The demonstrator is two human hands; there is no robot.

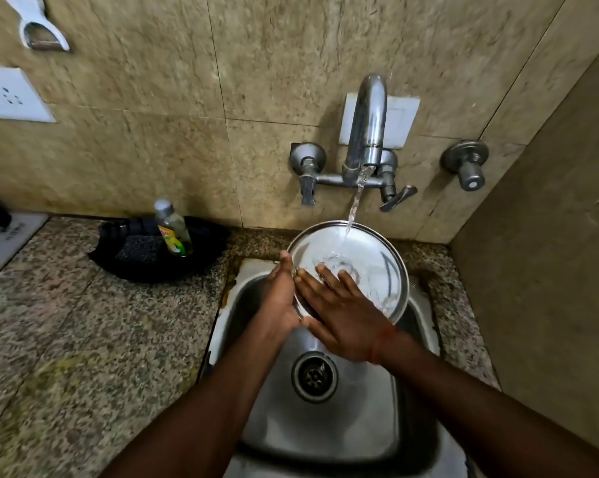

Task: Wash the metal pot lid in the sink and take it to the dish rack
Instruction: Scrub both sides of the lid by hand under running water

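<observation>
The rinse is under way: the metal pot lid is held tilted over the sink, tap water striking it just beyond the fingertips. The left hand clasps the rim, fingers curled behind it; the right hand lies flat on its face, fingers spread, rubbing. Next, probably turn it and rinse the back. No dish rack is visible.
</observation>
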